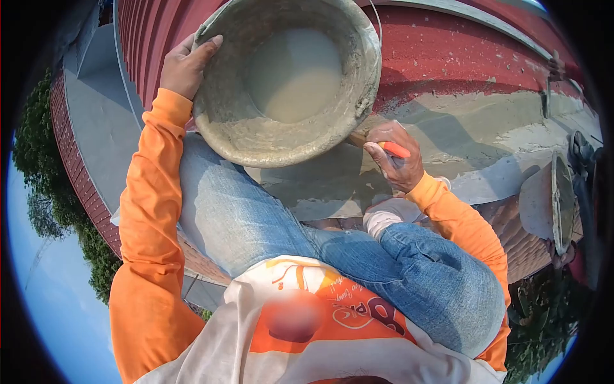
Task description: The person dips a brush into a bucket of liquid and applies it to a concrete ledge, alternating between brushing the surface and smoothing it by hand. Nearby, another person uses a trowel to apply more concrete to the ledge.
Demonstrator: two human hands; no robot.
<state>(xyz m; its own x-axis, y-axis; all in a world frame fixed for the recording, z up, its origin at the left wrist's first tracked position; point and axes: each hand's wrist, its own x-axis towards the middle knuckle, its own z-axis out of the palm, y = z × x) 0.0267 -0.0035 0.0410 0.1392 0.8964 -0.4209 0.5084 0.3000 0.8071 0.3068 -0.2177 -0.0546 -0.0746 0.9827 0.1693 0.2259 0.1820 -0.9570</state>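
My left hand (187, 64) grips the left rim of a cement-caked bucket (220, 121), its thumb over the edge. Cloudy grey water (294, 73) lies in the bottom of the bucket, which is tilted toward me. At the right of the bucket, my right hand (398, 157) is closed around a tool with an orange-red handle (394, 150). The far end of this tool passes behind the bucket's lower right rim and is hidden. Below my right hand is a strip of wet grey mortar (345, 185).
Red corrugated metal sheeting (441, 48) rises ahead, with mortar (505, 121) along its foot. At the right, another person's hand (558, 67) holds a tool against the mortar, and a second bucket (540, 201) stands near. Roof tiles (511, 224) slope away below. Trees (48, 141) show at the left.
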